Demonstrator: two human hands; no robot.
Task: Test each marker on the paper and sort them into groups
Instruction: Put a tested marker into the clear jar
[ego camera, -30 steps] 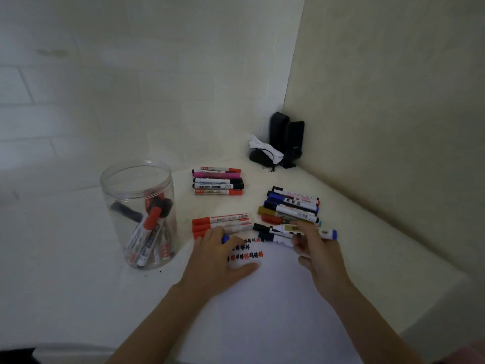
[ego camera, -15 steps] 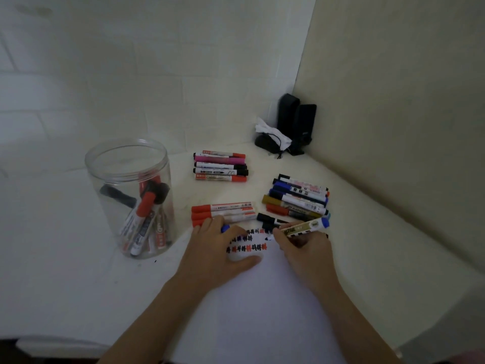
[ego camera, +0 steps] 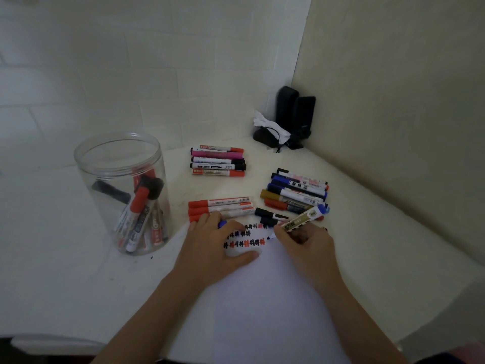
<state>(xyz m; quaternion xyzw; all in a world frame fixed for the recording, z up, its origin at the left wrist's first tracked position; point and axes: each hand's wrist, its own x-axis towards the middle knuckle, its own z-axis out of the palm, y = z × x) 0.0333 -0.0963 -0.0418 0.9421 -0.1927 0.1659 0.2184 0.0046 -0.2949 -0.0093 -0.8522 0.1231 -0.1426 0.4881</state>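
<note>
A white sheet of paper [ego camera: 262,298] lies on the table in front of me, with rows of red, black and blue test marks [ego camera: 244,239] near its top edge. My right hand [ego camera: 307,245] grips a blue marker with a gold label [ego camera: 304,218], its tip touching the paper beside the marks. My left hand [ego camera: 215,248] rests flat on the paper, and a blue cap [ego camera: 222,223] shows pinched between its fingers. Sorted markers lie in a back group [ego camera: 217,161], a red group [ego camera: 225,204] and a mixed right group [ego camera: 296,191].
A clear plastic jar [ego camera: 118,153] at the left holds several more markers. Two black markers [ego camera: 267,214] lie just above the paper. Black speakers [ego camera: 294,114] and a dark mouse with a white tissue [ego camera: 265,127] sit in the far corner. A wall rises along the right.
My right hand brought the blue marker in from the right pile and turned its tip down onto the paper. The left hand stayed on the sheet.
</note>
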